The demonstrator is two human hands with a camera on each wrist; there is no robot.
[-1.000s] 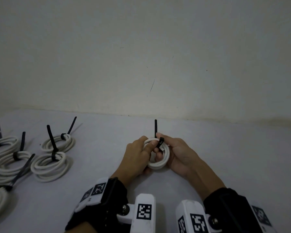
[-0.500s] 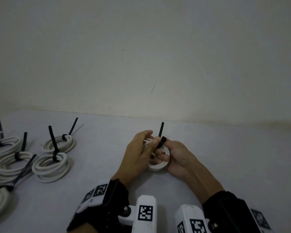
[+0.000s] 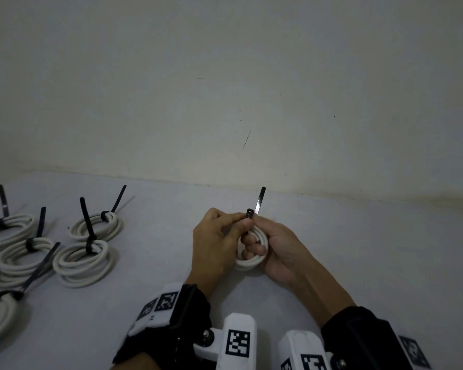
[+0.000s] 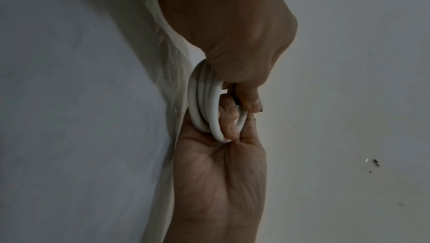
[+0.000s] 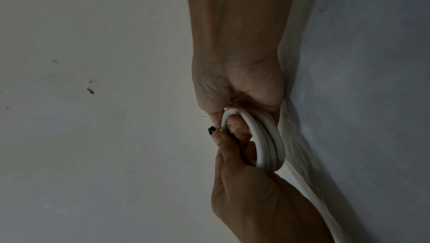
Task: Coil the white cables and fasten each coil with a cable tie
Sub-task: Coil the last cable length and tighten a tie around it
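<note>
A small white cable coil [image 3: 251, 260] stands on edge on the grey table [image 3: 372, 249], held between both hands. My right hand [image 3: 278, 244] grips it with fingers curled through the ring; the right wrist view shows those fingers inside the coil [image 5: 263, 142]. My left hand [image 3: 219, 236] pinches the black cable tie [image 3: 249, 214] at its head on top of the coil, and the tie's tail leans up and to the right. In the left wrist view the coil [image 4: 204, 103] sits between the left hand [image 4: 244, 54] and the right palm [image 4: 221, 173]. The tie head [image 5: 211, 130] shows beside the left thumb.
Several fastened coils lie at the table's left, among them one [image 3: 82, 259] nearest the hands and one [image 3: 96, 225] behind it, each with a black tie tail sticking up. A plain wall [image 3: 225, 102] closes the table's far edge. Bare tabletop lies to the right of the hands.
The left fingers have moved up from the coil's side to the tie's head. The tie's tail has tipped from upright to leaning right. The coil stays in place.
</note>
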